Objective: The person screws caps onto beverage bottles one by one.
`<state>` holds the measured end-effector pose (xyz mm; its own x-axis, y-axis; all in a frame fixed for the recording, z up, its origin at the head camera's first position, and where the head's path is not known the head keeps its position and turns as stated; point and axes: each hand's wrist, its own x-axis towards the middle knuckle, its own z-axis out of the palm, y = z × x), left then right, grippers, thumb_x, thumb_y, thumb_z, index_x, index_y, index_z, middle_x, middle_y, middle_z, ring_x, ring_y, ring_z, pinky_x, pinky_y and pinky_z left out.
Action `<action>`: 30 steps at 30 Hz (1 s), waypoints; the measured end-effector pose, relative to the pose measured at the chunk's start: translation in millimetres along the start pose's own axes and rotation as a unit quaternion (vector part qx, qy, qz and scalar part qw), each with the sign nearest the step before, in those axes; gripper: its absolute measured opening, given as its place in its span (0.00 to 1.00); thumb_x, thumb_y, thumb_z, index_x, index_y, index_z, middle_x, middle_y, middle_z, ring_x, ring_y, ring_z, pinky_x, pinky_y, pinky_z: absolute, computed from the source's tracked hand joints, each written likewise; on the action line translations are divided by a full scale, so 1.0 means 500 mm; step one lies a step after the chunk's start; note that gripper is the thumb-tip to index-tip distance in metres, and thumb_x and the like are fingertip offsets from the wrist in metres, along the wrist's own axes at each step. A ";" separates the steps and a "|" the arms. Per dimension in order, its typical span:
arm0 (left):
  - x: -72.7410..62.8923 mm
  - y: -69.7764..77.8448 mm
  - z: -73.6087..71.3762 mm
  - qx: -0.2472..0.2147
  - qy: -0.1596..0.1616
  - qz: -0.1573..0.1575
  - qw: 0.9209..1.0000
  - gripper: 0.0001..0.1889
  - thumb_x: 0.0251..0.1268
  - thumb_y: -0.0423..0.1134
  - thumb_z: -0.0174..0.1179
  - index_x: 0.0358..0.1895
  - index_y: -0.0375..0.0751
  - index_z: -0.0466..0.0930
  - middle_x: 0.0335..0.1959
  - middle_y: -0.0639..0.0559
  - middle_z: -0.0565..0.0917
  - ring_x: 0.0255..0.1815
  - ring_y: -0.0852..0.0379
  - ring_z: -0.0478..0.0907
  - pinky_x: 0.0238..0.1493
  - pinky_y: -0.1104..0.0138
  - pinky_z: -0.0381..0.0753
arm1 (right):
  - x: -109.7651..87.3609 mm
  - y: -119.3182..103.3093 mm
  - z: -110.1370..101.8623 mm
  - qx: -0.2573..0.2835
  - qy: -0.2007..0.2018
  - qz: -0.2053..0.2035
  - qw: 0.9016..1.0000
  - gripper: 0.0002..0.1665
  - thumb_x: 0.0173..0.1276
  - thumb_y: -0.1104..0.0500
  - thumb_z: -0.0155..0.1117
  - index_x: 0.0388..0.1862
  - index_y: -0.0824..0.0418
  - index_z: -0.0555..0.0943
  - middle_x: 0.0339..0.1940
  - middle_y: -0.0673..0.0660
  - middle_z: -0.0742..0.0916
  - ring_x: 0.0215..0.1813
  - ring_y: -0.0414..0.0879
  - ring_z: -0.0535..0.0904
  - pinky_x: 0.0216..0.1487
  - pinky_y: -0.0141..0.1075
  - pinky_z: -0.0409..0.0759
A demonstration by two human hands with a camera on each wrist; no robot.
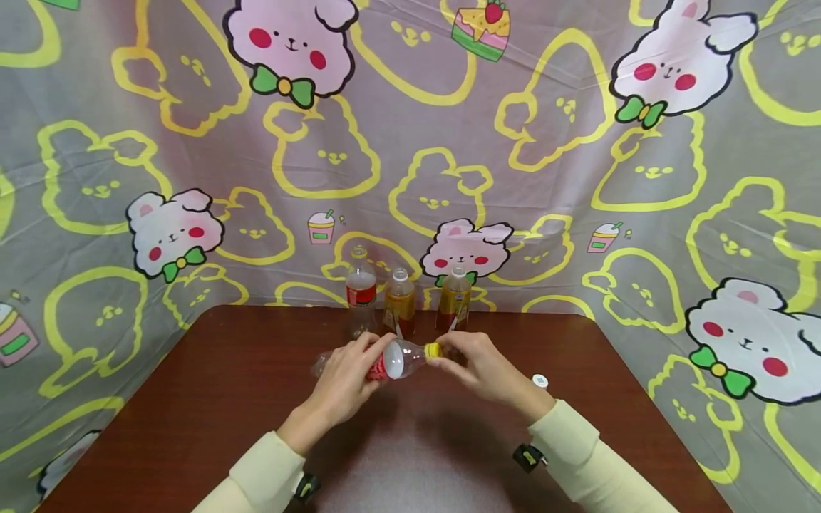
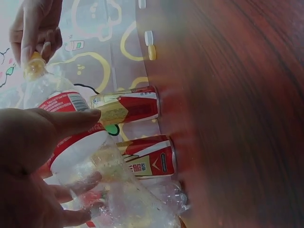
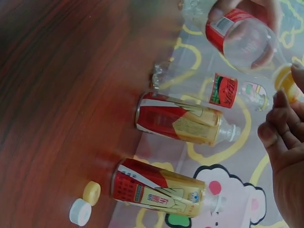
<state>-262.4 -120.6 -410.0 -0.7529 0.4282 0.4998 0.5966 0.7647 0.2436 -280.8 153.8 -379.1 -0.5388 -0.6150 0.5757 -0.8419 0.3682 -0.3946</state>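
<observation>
Hands [image 1: 349, 367] [image 1: 477, 356], bottle [image 1: 396, 360] — loose yellow cap [image 3: 91, 193] (wrist views only)

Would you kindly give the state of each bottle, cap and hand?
Held bottle: sideways, capped
Its yellow cap: on neck, tightness unclear
Standing clear bottle: upright, uncapped
Left golden bottle: upright, uncapped
Right golden bottle: upright, uncapped
Loose yellow cap: on table
White cap beside it: on table
Other white cap: on table
Left hand: gripping held bottle
Right hand: pinching its yellow cap
</observation>
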 end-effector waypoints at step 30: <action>0.001 0.023 0.022 -0.049 0.032 -0.007 0.998 0.44 0.41 0.35 0.85 0.69 0.48 0.75 0.52 0.48 0.81 0.49 0.45 0.82 0.48 0.48 0.82 | 0.004 -0.031 0.020 -0.057 0.002 0.197 0.979 0.28 0.81 0.36 0.47 0.24 0.48 0.75 0.16 0.42 0.68 0.22 0.37 0.66 0.26 0.32 0.66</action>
<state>-259.0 -106.6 -416.0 -0.7443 0.3840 0.5465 0.6129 0.7178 0.3304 -268.5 139.7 -379.2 -0.8227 -0.4060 0.3979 -0.5658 0.6523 -0.5043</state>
